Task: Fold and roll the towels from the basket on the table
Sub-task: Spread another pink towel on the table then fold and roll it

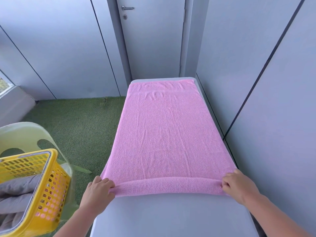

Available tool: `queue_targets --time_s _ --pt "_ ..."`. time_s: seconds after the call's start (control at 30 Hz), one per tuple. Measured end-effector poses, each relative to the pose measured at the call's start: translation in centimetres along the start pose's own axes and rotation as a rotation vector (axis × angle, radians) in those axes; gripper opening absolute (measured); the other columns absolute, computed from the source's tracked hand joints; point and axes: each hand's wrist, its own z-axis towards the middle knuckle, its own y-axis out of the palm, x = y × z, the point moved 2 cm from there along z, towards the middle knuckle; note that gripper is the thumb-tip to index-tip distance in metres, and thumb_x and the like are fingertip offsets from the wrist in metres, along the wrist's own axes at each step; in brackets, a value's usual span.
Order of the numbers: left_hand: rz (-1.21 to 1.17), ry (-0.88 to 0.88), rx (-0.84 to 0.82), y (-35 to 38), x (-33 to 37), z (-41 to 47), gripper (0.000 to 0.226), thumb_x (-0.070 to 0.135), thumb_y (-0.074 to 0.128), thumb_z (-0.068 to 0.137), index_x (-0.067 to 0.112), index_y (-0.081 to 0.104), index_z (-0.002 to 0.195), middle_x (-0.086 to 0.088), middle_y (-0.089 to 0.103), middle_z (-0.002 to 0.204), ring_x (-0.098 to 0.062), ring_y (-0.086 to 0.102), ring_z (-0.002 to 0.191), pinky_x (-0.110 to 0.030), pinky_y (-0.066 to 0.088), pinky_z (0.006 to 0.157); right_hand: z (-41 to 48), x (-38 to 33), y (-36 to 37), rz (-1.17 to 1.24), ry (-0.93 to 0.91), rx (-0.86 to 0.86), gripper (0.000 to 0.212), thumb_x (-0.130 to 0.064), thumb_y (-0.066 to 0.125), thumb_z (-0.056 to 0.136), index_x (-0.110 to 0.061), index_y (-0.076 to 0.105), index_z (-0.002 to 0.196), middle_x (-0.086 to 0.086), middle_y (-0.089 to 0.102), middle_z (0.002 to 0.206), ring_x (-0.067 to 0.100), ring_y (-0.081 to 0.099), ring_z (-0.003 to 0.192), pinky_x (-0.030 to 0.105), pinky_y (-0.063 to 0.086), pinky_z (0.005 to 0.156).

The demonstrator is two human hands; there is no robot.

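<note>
A pink towel (167, 134) lies flat along the grey table (171, 218), covering it almost edge to edge up to the far end, its near edge turned into a low roll. The left hand (97, 190) and right hand (239, 187) pinch that roll at opposite ends, wide apart. Bare table shows nearer the person. Wall panels (273, 117) stand close along the table's right. Green turf (77, 125) lies open to its left, where a yellow basket (51, 185) holds grey towels (15, 190).
</note>
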Motion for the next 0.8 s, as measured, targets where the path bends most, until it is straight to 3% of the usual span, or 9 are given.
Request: queue_targets --time_s 0.17,0.27,0.33,0.43,0.57,0.63,0.7,0.8 --pt "-0.013 0.002 0.053 0.1 -0.3 0.0 0.026 0.047 0.045 0.077 0.035 0.069 0.080 0.020 0.056 0.078 -0.014 0.049 0.087 -0.032 0.034 0.068 0.1 -0.2 0.1 -0.050 -0.048 0.009 0.021 -0.034 0.046 0.090 -0.029 0.064 0.080 -0.018 0.056 0.085 0.005 0.042 0.095 0.029 0.047 0.071" --pt "-0.007 -0.017 0.041 0.1 -0.2 -0.1 0.028 0.048 0.046 0.078 0.036 0.071 0.082 0.018 0.057 0.083 -0.015 0.050 0.088 -0.032 0.034 0.068 -0.2 0.1 0.7 -0.119 -0.110 0.013 0.024 -0.043 0.054 0.072 -0.040 0.068 0.091 -0.025 0.056 0.087 0.006 0.049 0.095 0.027 0.040 0.069" --pt "-0.010 -0.027 0.022 0.1 -0.1 -0.2 0.028 0.048 0.048 0.079 0.035 0.072 0.083 0.018 0.058 0.084 -0.016 0.050 0.089 -0.033 0.034 0.069 -0.5 0.3 0.8 -0.121 -0.100 -0.013 0.027 -0.042 0.056 0.070 -0.041 0.067 0.094 -0.025 0.057 0.088 0.006 0.049 0.095 0.028 0.042 0.070" --pt "-0.014 -0.047 -0.005 0.0 -0.1 -0.2 0.032 0.049 0.044 0.082 0.034 0.072 0.086 0.017 0.060 0.089 -0.015 0.047 0.093 -0.033 0.035 0.074 -0.4 -0.1 0.2 -0.088 -0.080 -0.063 0.008 -0.043 0.053 0.079 -0.036 0.056 0.079 -0.020 0.057 0.087 0.003 0.042 0.094 0.029 0.047 0.073" --pt "0.033 -0.070 -0.040 -0.3 0.2 0.1 0.032 0.044 0.045 0.090 0.026 0.070 0.080 0.014 0.054 0.086 -0.012 0.040 0.090 -0.032 0.033 0.076 -0.1 -0.3 -0.4 0.050 -0.071 -0.169 0.019 -0.037 0.057 0.080 -0.022 0.057 0.069 -0.006 0.059 0.077 0.002 0.049 0.088 0.031 0.053 0.075" --pt "0.043 -0.084 -0.009 -0.4 0.1 0.2 0.029 0.038 0.055 0.092 0.022 0.067 0.071 0.012 0.047 0.083 -0.014 0.040 0.085 -0.032 0.034 0.074 0.3 0.0 -0.3 0.063 -0.092 -0.126 0.022 -0.032 0.050 0.079 -0.016 0.054 0.066 -0.008 0.055 0.069 0.003 0.048 0.090 0.032 0.053 0.071" --pt "0.000 -0.090 0.041 -0.4 0.0 0.2 0.023 0.034 0.063 0.090 0.025 0.066 0.069 0.012 0.043 0.081 -0.015 0.042 0.082 -0.033 0.038 0.068 0.4 0.0 -0.2 0.063 -0.068 -0.052 0.026 -0.027 0.048 0.087 -0.025 0.051 0.061 -0.009 0.049 0.079 0.002 0.049 0.076 0.031 0.049 0.063" --pt "-0.170 -0.123 0.092 -0.3 0.0 0.2 0.010 0.024 0.062 0.092 0.033 0.067 0.090 0.013 0.049 0.086 -0.016 0.054 0.088 -0.038 0.048 0.065 0.0 -0.1 0.1 0.061 0.006 0.063 0.026 -0.027 0.045 0.095 -0.037 0.050 0.071 -0.012 0.050 0.087 0.003 0.052 0.071 0.031 0.048 0.066"
